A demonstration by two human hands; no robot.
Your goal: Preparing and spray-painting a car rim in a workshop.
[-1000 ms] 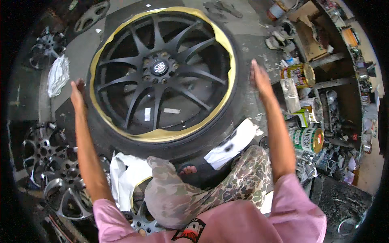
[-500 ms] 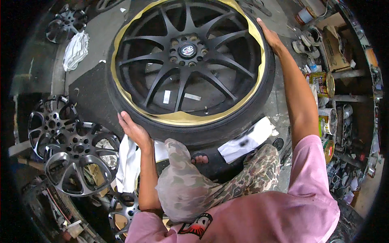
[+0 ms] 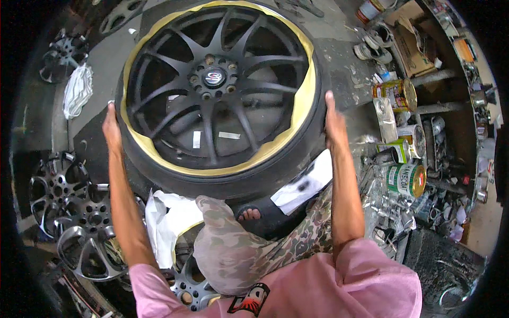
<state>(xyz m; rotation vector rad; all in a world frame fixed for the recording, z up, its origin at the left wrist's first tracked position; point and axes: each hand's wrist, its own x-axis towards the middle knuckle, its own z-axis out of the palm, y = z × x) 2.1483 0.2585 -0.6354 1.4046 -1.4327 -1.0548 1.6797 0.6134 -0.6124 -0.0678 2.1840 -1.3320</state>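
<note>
A black multi-spoke wheel point(image 3: 217, 42) lies face up in front of me, inside a black tyre point(image 3: 207, 188). Yellow masking tape or paper point(image 3: 303, 108) rings the rim, wavy along its inner edge. Against the tyre's left side rests my left hand point(image 3: 112, 128), thumb up and fingers partly hidden. My right hand point(image 3: 335, 126) grips the opposite side, slightly blurred. Through the spokes, pale strips point(image 3: 229, 135) show on the ground. White paper point(image 3: 172, 214) lies by my knee, and a dark-smudged white sheet point(image 3: 305, 185) lies at the tyre's near right.
Several bare metal wheels point(image 3: 95, 249) are piled at the left. A white cloth point(image 3: 78, 91) lies farther up. Along the right stand paint cans point(image 3: 405, 180), shoes point(image 3: 374, 45) and a cardboard box point(image 3: 411, 45) beside a cluttered shelf. My sandalled foot point(image 3: 249, 214) is close to the tyre.
The wheel and tyre have turned clockwise. My left hand has gone up the left side, while my right hand has come down the right side. The view has shifted too.
</note>
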